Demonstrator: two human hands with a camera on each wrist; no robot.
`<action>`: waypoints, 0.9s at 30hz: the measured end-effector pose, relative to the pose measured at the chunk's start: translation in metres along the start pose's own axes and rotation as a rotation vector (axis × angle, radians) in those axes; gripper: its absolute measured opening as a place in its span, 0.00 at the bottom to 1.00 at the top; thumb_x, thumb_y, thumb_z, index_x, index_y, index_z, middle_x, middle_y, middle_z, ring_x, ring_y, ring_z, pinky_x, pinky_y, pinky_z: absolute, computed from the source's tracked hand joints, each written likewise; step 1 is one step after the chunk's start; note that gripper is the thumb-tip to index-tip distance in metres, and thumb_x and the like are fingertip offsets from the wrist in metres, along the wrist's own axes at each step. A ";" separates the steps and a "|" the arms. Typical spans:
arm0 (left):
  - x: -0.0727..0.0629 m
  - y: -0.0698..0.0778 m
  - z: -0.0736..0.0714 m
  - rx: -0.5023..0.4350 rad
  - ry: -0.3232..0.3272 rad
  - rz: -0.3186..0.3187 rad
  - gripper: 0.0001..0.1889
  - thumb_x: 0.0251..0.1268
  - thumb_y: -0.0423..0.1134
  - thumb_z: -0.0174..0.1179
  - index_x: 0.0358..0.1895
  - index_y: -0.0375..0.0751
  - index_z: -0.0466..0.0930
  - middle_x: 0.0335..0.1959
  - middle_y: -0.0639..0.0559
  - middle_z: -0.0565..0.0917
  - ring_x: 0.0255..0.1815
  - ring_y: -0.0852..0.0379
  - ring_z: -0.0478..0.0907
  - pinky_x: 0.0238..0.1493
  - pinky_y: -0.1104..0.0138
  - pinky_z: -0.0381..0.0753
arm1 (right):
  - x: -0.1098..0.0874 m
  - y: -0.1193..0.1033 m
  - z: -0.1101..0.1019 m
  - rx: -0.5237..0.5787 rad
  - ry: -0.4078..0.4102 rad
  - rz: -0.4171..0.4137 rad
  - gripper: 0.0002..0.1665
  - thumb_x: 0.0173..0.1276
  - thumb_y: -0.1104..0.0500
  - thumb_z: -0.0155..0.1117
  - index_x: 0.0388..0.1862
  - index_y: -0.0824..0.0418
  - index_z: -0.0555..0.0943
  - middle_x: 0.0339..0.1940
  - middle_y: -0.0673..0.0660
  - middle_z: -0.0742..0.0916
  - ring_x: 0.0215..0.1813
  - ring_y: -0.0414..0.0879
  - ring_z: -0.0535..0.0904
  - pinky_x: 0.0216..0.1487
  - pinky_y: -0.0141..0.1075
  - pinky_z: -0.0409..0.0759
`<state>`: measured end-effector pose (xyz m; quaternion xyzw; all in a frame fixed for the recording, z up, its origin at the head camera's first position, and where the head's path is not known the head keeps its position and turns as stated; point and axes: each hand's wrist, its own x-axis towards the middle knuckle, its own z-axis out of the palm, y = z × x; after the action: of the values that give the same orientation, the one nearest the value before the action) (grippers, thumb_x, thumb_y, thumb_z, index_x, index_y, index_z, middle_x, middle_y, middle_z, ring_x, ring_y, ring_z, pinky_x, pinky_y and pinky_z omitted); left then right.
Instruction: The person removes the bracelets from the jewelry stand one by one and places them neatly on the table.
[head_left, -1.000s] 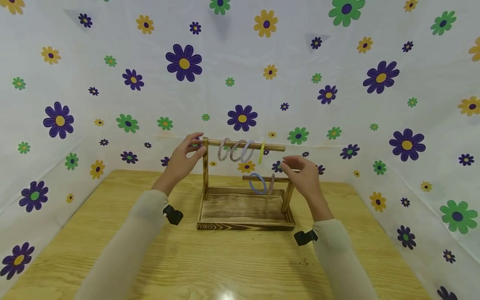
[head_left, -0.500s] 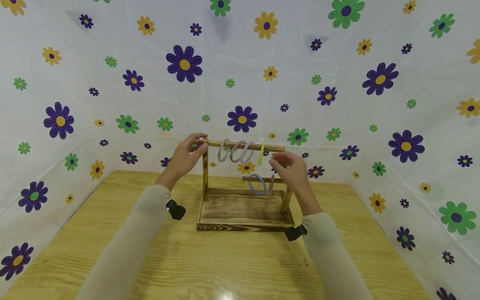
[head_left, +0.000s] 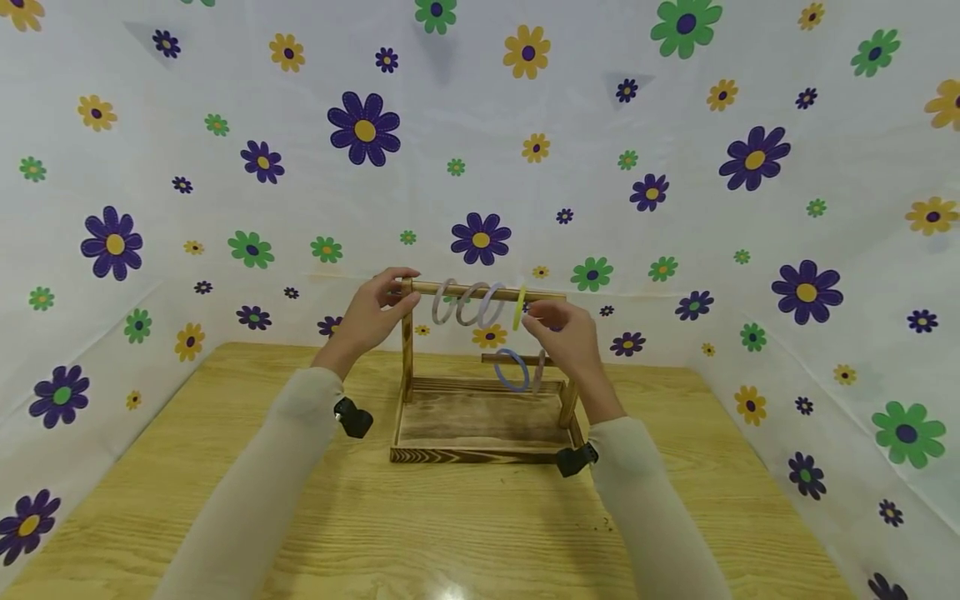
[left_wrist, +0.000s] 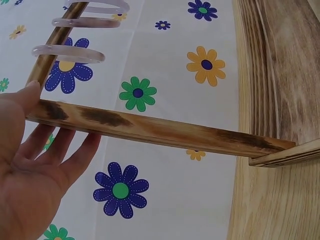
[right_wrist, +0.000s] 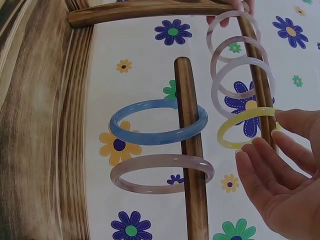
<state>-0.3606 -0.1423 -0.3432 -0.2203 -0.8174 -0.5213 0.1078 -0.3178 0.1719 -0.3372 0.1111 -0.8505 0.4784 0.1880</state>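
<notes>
Fingers of our left hand (head_left: 371,311) grip the left post (head_left: 407,358) near its top. On the upper bar (head_left: 512,293) hang three pale rings (left_wrist: 70,57), then the yellow ring (head_left: 519,310). Our right hand (head_left: 566,333) sits beside it, fingers loosely bent, unclenched; we cannot confirm contact.

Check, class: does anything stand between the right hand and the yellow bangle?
Nothing visible: the right hand is right at the yellow bangle, and the three other bangles on the upper bar hang beyond it.

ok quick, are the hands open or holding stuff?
Left hand: closed, holding the wooden post near its top.
Right hand: at the yellow bangle; can't tell if it's pinching.
</notes>
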 end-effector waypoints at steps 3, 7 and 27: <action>0.000 -0.001 -0.001 0.002 -0.012 0.003 0.24 0.79 0.40 0.57 0.74 0.43 0.69 0.59 0.33 0.81 0.63 0.34 0.80 0.67 0.42 0.78 | 0.002 0.000 0.003 0.015 -0.001 0.001 0.18 0.72 0.55 0.69 0.54 0.65 0.86 0.51 0.64 0.90 0.51 0.57 0.85 0.57 0.48 0.81; -0.001 -0.001 -0.002 0.009 -0.022 0.006 0.24 0.79 0.38 0.57 0.74 0.46 0.69 0.60 0.32 0.82 0.63 0.34 0.81 0.67 0.42 0.79 | 0.003 -0.001 0.006 0.020 0.001 0.001 0.17 0.72 0.55 0.70 0.54 0.64 0.86 0.51 0.64 0.90 0.53 0.58 0.86 0.60 0.50 0.82; -0.001 -0.006 0.000 -0.018 -0.059 -0.006 0.22 0.81 0.37 0.55 0.73 0.45 0.67 0.60 0.35 0.81 0.64 0.36 0.81 0.62 0.43 0.83 | 0.007 -0.001 0.018 0.038 0.028 0.026 0.19 0.70 0.55 0.72 0.53 0.66 0.85 0.51 0.65 0.90 0.54 0.58 0.87 0.61 0.50 0.83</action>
<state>-0.3626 -0.1445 -0.3485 -0.2339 -0.8163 -0.5221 0.0800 -0.3277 0.1554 -0.3417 0.0967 -0.8399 0.4986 0.1916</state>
